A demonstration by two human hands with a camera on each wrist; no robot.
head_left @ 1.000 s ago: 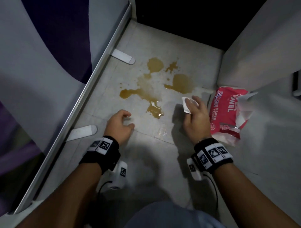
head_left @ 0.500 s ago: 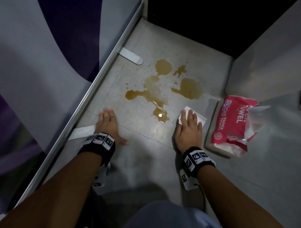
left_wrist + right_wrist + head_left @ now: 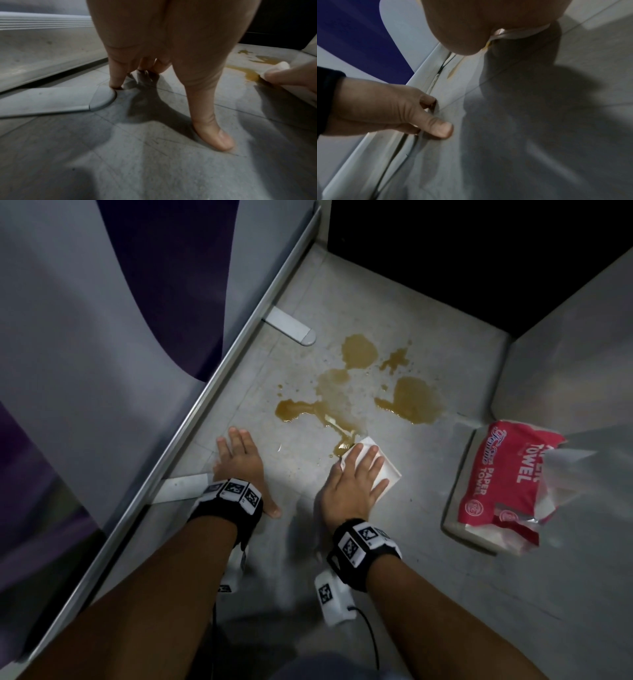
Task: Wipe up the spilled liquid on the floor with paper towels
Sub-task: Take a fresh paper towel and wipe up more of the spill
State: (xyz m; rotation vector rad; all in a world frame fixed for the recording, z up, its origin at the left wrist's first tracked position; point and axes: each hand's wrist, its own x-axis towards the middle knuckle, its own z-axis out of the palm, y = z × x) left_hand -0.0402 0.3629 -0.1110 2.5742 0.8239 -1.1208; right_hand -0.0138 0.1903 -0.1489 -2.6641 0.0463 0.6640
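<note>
The grey tiled floor point(image 3: 428, 542) carries a brown spill point(image 3: 346, 402) of several pools and small drops, lying between a partition's metal rail on the left and a grey panel on the right. A folded white paper towel point(image 3: 388, 472) lies flat at the near tip of the spill under the right hand point(image 3: 356, 486), while the left hand point(image 3: 239, 463) rests flat on bare tile beside a flat metal foot point(image 3: 181, 487), with a second foot point(image 3: 291, 326) farther along. A red pack of paper towels point(image 3: 496, 484) lies to the right, well apart from the spill
</note>
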